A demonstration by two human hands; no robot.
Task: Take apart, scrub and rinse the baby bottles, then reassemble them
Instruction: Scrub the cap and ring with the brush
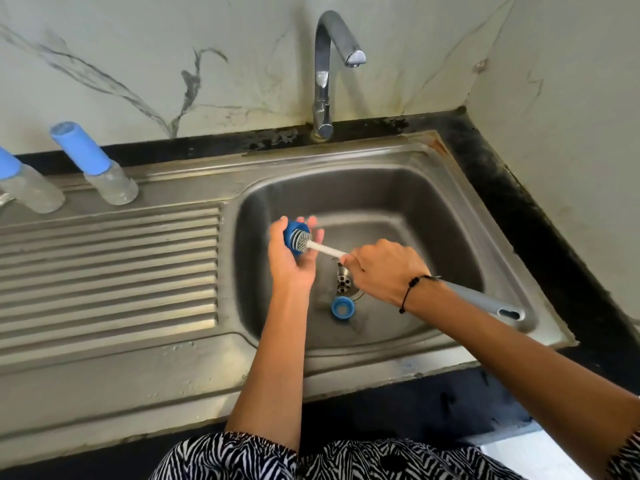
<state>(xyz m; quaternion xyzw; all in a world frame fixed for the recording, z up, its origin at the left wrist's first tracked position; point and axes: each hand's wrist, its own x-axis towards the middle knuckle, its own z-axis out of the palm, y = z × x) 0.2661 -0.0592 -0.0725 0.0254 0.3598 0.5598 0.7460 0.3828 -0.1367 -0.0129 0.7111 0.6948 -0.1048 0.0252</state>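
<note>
Hands are working over the sink (450, 188): left hand (291, 261) gripping a blue bottle cap (293, 234), right hand (381, 271) holding a brush (304, 241) inside it; two bottles (104, 168) standing far left.

Left hand (290, 259) cupped, right hand (381, 268) apparently fisted
</note>
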